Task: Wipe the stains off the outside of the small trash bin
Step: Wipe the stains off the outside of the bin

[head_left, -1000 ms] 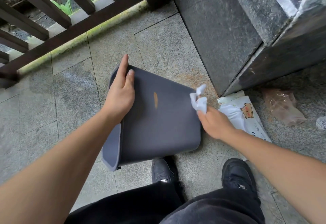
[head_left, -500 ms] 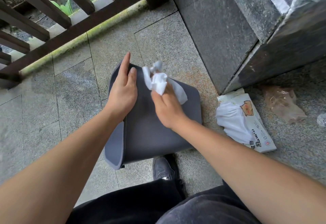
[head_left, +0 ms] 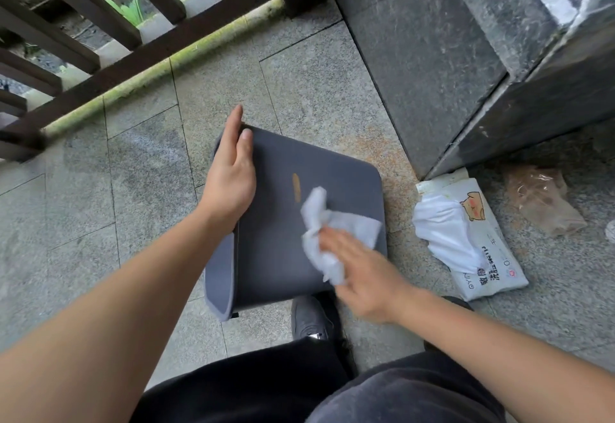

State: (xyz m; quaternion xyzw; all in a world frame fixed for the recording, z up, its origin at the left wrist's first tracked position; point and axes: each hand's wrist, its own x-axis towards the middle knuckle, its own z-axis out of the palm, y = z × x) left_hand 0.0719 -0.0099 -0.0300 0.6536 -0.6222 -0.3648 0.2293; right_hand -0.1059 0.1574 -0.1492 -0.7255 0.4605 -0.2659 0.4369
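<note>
A small dark grey trash bin (head_left: pixel 286 249) lies on its side on the stone floor, its open rim toward me at the lower left. An orange-brown stain (head_left: pixel 296 188) streaks its upturned side. My left hand (head_left: pixel 231 176) grips the bin's left edge, fingers pointing away from me. My right hand (head_left: pixel 361 276), blurred by motion, presses a crumpled white wipe (head_left: pixel 324 239) against the bin's side, just right of and below the stain.
A pack of wipes (head_left: pixel 476 246) with a sheet sticking out lies on the floor to the right, next to a crumpled brown plastic bag (head_left: pixel 545 204). A dark stone pillar (head_left: pixel 432 56) rises behind. A wooden railing (head_left: pixel 100 56) runs at upper left. My shoes (head_left: pixel 311 319) stand below the bin.
My right hand swept the wipe from the bin's right edge to its upper part near my left hand, then back down to the lower right. The stain shows again.
</note>
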